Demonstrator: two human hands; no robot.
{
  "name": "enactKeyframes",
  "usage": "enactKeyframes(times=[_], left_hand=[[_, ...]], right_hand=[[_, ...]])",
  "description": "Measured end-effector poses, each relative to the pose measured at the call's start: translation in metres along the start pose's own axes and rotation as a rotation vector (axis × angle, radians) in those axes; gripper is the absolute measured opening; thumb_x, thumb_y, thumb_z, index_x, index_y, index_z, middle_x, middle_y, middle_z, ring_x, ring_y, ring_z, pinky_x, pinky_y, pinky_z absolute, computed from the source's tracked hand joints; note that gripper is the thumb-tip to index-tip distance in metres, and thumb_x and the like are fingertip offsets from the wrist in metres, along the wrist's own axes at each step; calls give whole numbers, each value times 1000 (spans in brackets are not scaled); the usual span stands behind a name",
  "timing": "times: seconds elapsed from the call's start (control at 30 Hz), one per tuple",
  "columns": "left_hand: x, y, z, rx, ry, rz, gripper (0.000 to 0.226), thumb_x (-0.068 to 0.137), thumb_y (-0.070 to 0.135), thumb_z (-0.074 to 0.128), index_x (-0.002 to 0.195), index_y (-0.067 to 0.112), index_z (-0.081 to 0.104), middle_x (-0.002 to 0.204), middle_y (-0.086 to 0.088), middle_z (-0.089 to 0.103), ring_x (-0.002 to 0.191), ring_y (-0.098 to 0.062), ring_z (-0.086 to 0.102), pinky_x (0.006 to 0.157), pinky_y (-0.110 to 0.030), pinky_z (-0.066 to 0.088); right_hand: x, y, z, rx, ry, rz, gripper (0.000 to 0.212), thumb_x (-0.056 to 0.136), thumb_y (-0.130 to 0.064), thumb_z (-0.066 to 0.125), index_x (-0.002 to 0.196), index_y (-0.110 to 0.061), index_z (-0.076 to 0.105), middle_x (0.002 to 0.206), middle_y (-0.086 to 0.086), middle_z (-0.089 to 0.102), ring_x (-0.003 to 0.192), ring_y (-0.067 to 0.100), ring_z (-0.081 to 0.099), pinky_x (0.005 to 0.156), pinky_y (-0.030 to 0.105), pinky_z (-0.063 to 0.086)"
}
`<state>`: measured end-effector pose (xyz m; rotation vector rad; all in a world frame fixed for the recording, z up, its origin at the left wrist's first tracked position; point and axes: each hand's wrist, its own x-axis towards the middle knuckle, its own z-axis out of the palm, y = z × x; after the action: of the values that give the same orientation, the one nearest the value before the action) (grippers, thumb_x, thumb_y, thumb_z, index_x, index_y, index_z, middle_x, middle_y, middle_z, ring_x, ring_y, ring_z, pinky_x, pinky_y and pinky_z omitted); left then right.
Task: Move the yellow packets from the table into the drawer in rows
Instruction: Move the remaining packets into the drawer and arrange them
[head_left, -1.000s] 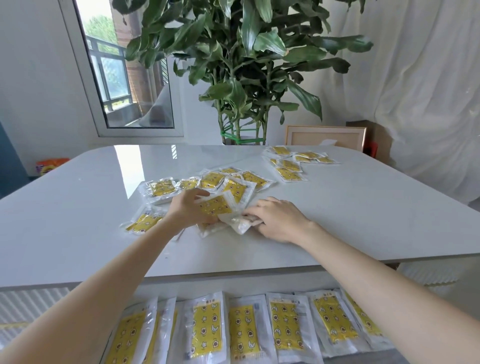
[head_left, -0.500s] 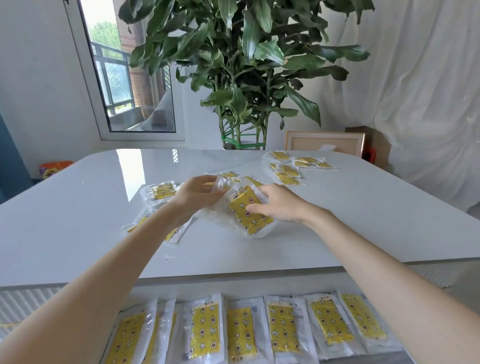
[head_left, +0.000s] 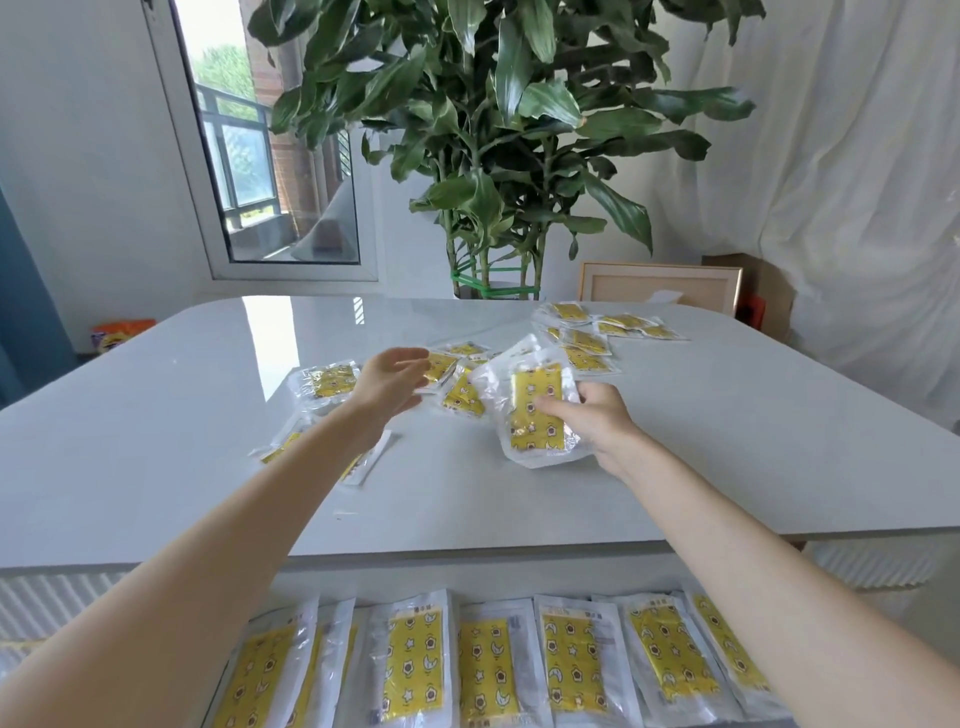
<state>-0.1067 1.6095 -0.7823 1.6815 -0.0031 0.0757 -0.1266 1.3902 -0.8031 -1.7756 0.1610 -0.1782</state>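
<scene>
Large glossy white desk (head_left: 156, 441) with rounded corners fills mid-view. Behind it stands a tall potted plant with broad green leaves (head_left: 493, 130).

Below the desk's near edge is an open drawer (head_left: 363, 613). Inside it lies a row of yellow patterned packets in clear plastic wrap (head_left: 415, 660), side by side, long edges touching or slightly overlapping.

On the desk:
- Loose scatter of the same packets (head_left: 332, 382) near centre, some overlapping.
- A second, smaller cluster (head_left: 587, 343) toward the far right edge, apart from the first.

Right hand (head_left: 597, 421) grips a held bunch of packets (head_left: 535, 410), lifted off the desk and nearly upright. Thumb lies across the front yellow panel, fingers behind. The count in the bunch cannot be told.

Left hand (head_left: 389, 384) is spread wide with relaxed fingers and holds nothing. It hovers over the central scatter, just left of the held bunch and apart from it.
</scene>
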Motion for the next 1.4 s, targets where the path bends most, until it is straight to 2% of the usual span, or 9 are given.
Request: enactKeyframes(times=[0.13,0.27,0.4,0.53,0.87,1.0,1.13,1.3,1.4], left_hand=[[19,-19,14,244,17,-22,33,93,9,52,125,3,58,114,-15,62,84,-19,54,68,-25,45],[42,-34,35,434,25,-65,48,89,30,60,132,13,52,125,-12,60,107,-27,58,93,-35,48],[60,-38,55,715,136,-111,66,80,56,60,136,26,46,143,-9,37,136,-31,27,111,-41,28],[67,-41,69,929,142,-135,80,69,65,64,136,27,43,144,-7,29,138,-30,21,110,-40,22],[77,-42,63,733,92,-262,85,51,64,73,118,16,54,119,-4,59,121,-25,48,104,-38,39],[74,-38,46,358,98,-194,40,66,37,76,92,9,63,93,-8,67,80,-25,64,70,-30,52],[63,-26,14,122,108,-146,17,85,19,67,74,13,57,91,-13,61,70,-20,59,67,-25,55],[57,-22,-39,-1,287,-155,39,84,17,70,116,22,48,79,-9,58,59,-18,54,49,-22,51],[63,-32,-67,69,388,-201,46,83,21,70,124,6,54,80,-8,55,55,-15,43,46,-22,38]], right_hand=[[16,22,0,156,187,129,16,83,-13,72,94,-3,68,81,4,69,78,22,65,75,30,54],[32,39,3,192,358,173,27,83,-20,68,105,-5,60,104,12,66,85,27,62,77,31,49],[43,43,7,123,444,105,34,87,-23,60,115,-6,50,112,13,59,97,30,58,85,35,46],[49,43,11,68,465,29,25,91,-20,55,108,-4,46,89,5,55,86,28,53,74,30,40],[51,40,15,68,475,-55,25,91,-15,54,110,-1,48,78,0,53,79,26,52,69,27,37],[46,37,19,57,413,-92,22,90,-14,55,109,-2,50,78,-3,55,77,26,53,66,24,35],[39,33,28,75,346,-61,22,89,-16,57,106,-2,53,85,3,62,83,27,58,71,29,43],[34,27,52,165,280,3,28,89,-18,60,113,-5,57,100,5,62,89,23,58,80,29,44],[32,24,75,158,237,13,45,88,-23,61,128,-4,52,124,11,61,111,27,59,96,36,46]])
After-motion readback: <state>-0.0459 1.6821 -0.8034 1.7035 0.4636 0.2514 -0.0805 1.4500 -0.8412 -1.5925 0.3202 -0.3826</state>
